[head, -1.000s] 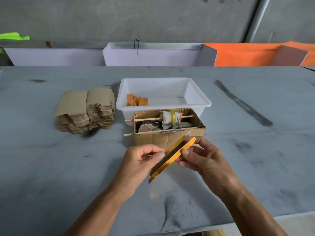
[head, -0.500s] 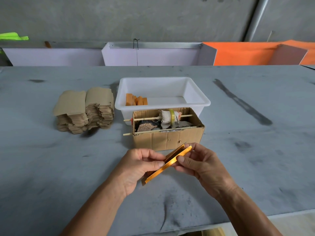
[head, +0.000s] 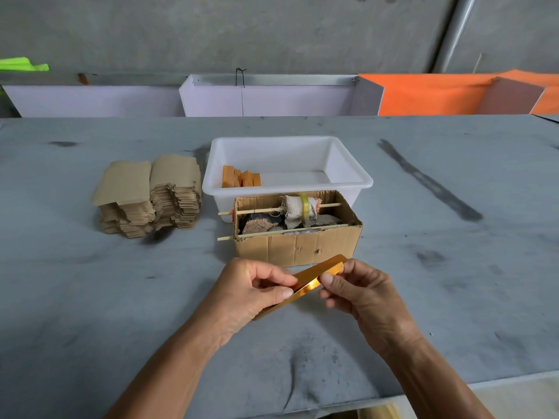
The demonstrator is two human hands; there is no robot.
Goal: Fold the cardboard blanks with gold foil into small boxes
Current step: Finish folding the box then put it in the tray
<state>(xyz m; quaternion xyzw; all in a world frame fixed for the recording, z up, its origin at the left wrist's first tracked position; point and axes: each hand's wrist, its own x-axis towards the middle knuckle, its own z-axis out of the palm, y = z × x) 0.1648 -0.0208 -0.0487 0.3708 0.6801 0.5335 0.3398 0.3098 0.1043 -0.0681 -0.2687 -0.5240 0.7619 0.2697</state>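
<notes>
Both hands have dropped lower and drawn closer together than a second ago, and the gold foil blank [head: 317, 275] now lies flatter, tilted less steeply, just in front of the open cardboard box [head: 298, 247].

The left hand [head: 251, 293] pinches the blank's near end between thumb and curled fingers. The right hand [head: 360, 293] pinches its far end the same way, thumb on the shiny face. The blank is held above the grey table [head: 90, 297], not touching it, and looks partly doubled over, with two gold layers parted slightly; no box shape has formed yet.

Relative to the cardboard box: a white plastic tub [head: 287, 179] sits directly behind it and touches it. A few orange-gold folded boxes [head: 240, 176] stand in the tub's left corner, so a small share of the work appears done. A tall stack of brown unfolded blanks [head: 148, 196] lies to the left of the box, well apart from the hands, so most of the folding seems to remain. The cardboard box itself holds two thin sticks [head: 281, 208], cloth scraps and a roll of tape.
</notes>
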